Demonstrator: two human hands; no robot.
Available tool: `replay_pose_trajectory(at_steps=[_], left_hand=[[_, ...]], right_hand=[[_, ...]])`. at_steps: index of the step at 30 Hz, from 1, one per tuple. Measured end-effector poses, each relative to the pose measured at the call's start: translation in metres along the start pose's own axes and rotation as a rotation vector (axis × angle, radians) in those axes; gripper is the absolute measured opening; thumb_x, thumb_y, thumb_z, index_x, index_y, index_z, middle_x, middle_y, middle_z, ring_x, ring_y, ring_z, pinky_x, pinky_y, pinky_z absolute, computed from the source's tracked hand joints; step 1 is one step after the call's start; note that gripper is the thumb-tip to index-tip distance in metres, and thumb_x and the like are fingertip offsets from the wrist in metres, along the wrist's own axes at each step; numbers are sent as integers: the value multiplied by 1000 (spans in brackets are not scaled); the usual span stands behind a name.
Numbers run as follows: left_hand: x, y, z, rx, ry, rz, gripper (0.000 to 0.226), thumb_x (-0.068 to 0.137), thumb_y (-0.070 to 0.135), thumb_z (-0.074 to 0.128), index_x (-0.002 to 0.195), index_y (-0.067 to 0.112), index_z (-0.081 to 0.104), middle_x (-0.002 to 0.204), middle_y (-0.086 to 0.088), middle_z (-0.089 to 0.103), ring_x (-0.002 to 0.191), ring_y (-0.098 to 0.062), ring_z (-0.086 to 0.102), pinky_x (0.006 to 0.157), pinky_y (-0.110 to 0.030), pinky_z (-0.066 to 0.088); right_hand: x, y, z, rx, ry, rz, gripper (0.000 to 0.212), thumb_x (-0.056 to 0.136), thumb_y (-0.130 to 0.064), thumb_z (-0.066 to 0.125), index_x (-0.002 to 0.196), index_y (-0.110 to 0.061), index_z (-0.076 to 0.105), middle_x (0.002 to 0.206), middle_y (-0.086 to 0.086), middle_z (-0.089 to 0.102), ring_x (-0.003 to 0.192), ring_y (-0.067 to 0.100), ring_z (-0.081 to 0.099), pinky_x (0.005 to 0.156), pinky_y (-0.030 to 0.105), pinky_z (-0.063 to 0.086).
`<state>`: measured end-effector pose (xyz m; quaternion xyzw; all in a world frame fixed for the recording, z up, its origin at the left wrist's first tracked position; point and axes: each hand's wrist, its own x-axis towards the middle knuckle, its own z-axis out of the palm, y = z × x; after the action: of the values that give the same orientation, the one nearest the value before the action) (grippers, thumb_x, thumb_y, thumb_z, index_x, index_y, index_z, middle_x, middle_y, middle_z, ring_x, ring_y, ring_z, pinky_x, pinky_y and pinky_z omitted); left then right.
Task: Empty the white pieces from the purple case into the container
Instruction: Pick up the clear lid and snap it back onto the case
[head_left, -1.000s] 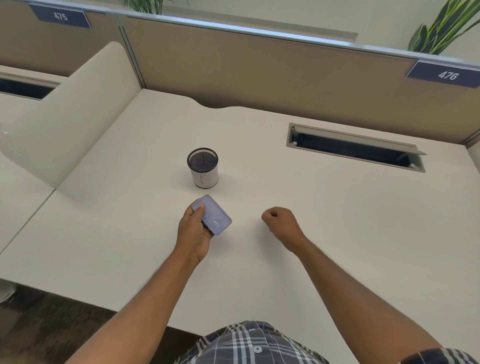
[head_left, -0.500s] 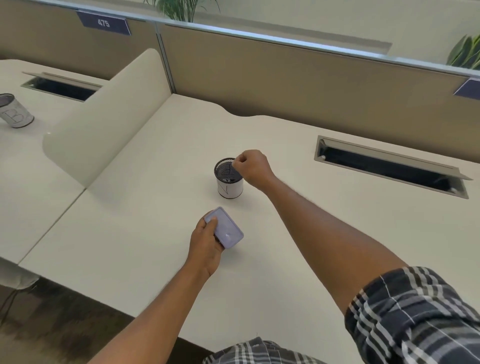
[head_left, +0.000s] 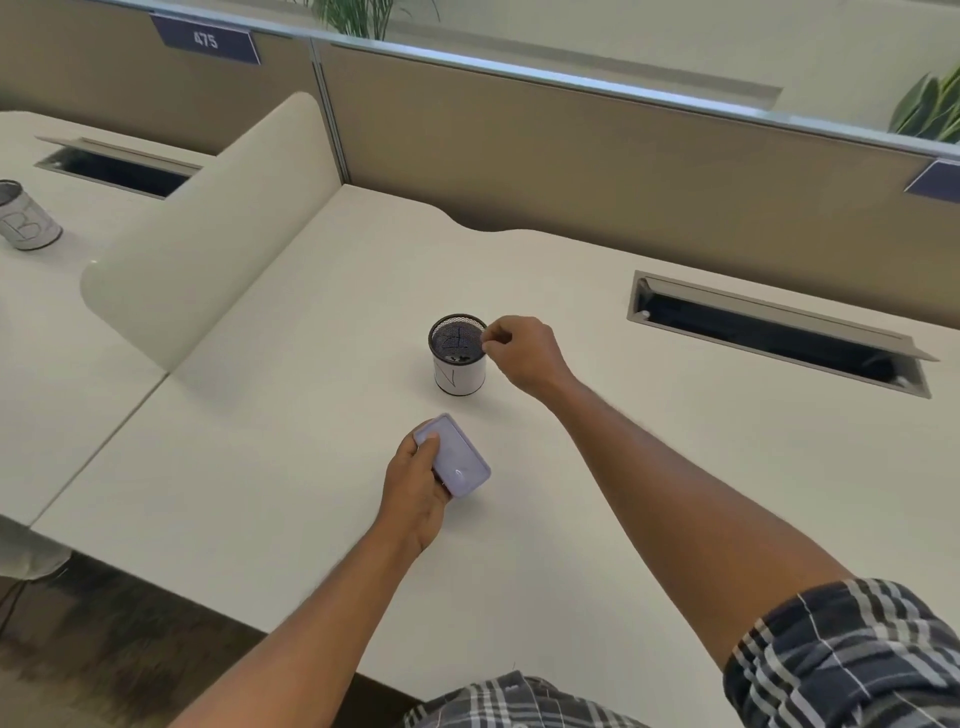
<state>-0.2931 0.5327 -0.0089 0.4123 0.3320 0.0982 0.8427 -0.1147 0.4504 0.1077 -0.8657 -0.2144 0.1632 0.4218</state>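
A purple case (head_left: 460, 457) lies flat on the white desk, and my left hand (head_left: 414, 491) grips its near left end. No white pieces show in it from here. Beyond it stands the container (head_left: 460, 373), a black mesh cup with a white paper wrap and some small dark bits at its bottom. My right hand (head_left: 524, 353) hovers at the cup's right rim with thumb and fingertips pinched together over the opening. I cannot make out anything between those fingertips.
A curved white divider (head_left: 208, 223) rises on the left, with a second wrapped cup (head_left: 26, 218) on the neighbouring desk. A cable slot (head_left: 774, 332) opens at the right rear. A tan partition closes the back. The desk's front edge runs just before my body.
My right hand travelled from beside the case up to the container's rim and now sits pinched over the opening. My left hand stays on the case. The view has shifted.
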Motion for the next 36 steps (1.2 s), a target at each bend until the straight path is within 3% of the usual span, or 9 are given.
replay_pose_trajectory(at_steps=[6, 12, 16, 23, 28, 36], left_hand=[[-16, -13, 6, 22, 29, -18, 39, 105, 18, 44, 144, 10, 47, 123, -6, 58, 111, -26, 59, 74, -28, 58], [-39, -21, 9, 14, 31, -32, 38, 107, 15, 42, 144, 11, 49, 118, -3, 59, 101, -17, 60, 65, -23, 57], [-48, -23, 10, 6, 43, -34, 38, 106, 15, 43, 143, 9, 50, 107, 1, 59, 93, -14, 60, 62, -23, 56], [-62, -25, 16, -41, 65, -35, 32, 106, 12, 43, 136, 13, 53, 108, 1, 63, 95, -15, 63, 60, -23, 57], [-69, -26, 19, -58, 75, -25, 31, 106, 12, 43, 135, 13, 54, 111, 0, 63, 97, -15, 63, 61, -23, 57], [-74, -25, 18, -61, 80, -6, 31, 106, 12, 42, 135, 12, 52, 108, -2, 62, 94, -16, 62, 59, -23, 57]], right_hand=[[-62, 59, -7, 9, -68, 130, 10, 86, -12, 62, 85, -11, 72, 74, -6, 64, 67, 12, 58, 55, 19, 43], [-123, 122, -10, -75, -150, 244, 13, 86, -13, 63, 86, -11, 75, 90, 0, 74, 81, 14, 64, 62, 19, 45], [-150, 141, -10, -122, -178, 252, 14, 85, -13, 62, 83, -12, 75, 89, -2, 73, 80, 13, 63, 62, 18, 44], [-180, 142, 0, -308, -281, 95, 16, 83, -14, 59, 85, -12, 75, 89, 4, 72, 83, 20, 66, 72, 32, 52], [-196, 147, 13, -361, -233, -50, 17, 90, -17, 60, 93, -11, 75, 97, 5, 66, 91, 21, 59, 80, 34, 49], [-207, 158, 26, -520, -114, -280, 20, 92, -12, 55, 82, -5, 71, 83, 8, 64, 83, 28, 56, 68, 40, 49]])
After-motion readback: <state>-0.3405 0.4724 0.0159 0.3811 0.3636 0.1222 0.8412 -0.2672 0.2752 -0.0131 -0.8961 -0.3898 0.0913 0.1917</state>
